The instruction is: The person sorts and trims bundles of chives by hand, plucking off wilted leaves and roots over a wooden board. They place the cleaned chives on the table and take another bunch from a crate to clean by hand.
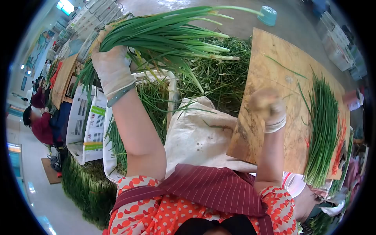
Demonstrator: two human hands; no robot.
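My left hand (111,66), in a pale glove, is raised at the upper left and closed around a thick bunch of garlic chives (156,37). The white stem ends point right and the green leaves hang down behind the wrist. My right hand (270,105), gloved too, is over the left part of a wooden board (270,66). Motion blurs its fingers, so whether they hold anything is hidden. A long bundle of chives (323,121) lies along the board's right side, with a few loose blades beside it.
A white crate (172,84) holds more chives below my left arm. Behind it is a heap of loose green leaves (223,74). White cloth (199,137) covers my lap. Red ties (340,143) lie at the board's right edge. Another person (41,125) is at far left.
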